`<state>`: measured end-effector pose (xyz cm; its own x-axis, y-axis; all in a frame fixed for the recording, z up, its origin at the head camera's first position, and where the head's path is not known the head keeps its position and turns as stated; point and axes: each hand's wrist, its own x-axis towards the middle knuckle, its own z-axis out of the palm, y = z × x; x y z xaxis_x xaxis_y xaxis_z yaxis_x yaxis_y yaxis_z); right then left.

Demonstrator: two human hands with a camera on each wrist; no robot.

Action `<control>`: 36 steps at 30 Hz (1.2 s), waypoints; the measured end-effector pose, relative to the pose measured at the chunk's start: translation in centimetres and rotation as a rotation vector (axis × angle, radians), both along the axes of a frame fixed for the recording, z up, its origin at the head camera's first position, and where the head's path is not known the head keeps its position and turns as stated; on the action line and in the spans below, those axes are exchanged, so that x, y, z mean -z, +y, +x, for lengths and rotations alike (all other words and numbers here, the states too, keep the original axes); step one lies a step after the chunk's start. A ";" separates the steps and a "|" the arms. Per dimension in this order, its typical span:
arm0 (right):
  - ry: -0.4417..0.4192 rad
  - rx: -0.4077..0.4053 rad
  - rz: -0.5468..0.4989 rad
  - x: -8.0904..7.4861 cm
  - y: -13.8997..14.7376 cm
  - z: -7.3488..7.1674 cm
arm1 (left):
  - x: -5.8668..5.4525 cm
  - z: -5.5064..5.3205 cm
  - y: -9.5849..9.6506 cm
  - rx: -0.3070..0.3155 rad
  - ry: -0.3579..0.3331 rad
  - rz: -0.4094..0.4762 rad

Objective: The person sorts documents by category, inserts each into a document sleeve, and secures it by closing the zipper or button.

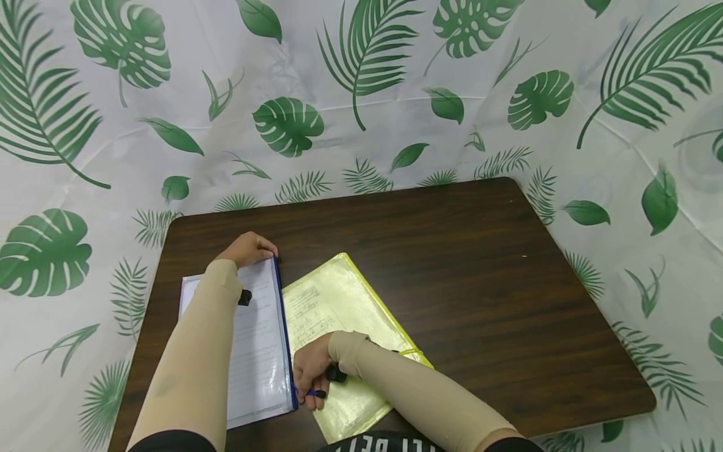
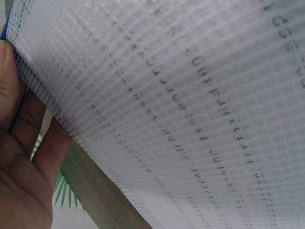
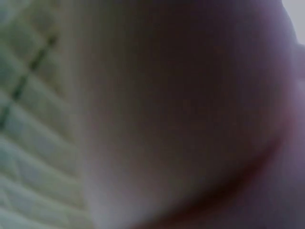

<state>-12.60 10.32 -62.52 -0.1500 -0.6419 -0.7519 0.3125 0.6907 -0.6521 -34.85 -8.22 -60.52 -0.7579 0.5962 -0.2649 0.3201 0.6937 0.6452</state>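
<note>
A clear mesh zipper pouch with a blue zipper edge lies at the left of the table, printed paper showing through it. My left hand pinches its far right corner. In the left wrist view the thumb and fingers of that hand grip the mesh at the edge, and the sheet fills most of the view. At the pouch's near right corner my right hand pinches the blue zipper pull, whose dark tip sticks out past the fingers. The right wrist view is mostly blocked by a blurred hand.
A yellow mesh zipper pouch with a paper inside lies slanted to the right, under my right hand and forearm. Its yellow pull strap hangs at the right edge. The dark wooden table stands against a leaf-print cloth.
</note>
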 end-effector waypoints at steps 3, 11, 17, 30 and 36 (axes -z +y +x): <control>-0.003 0.002 0.001 -0.1 0.0 0.0 | 0.0 0.0 0.0 0.001 0.004 0.002; 0.010 -0.019 -0.005 -0.3 0.3 0.0 | 0.2 -0.4 -0.1 -0.001 0.004 0.005; -0.010 -0.093 0.020 -0.4 0.4 0.1 | 0.5 -0.6 -0.3 0.002 0.007 0.000; 0.162 -0.153 0.056 -3.1 -0.6 0.6 | 0.8 -0.3 -1.0 -0.009 -0.024 0.012; 0.646 -0.443 0.225 -5.9 -3.0 0.9 | 1.0 -0.1 -1.1 -0.012 -0.022 0.023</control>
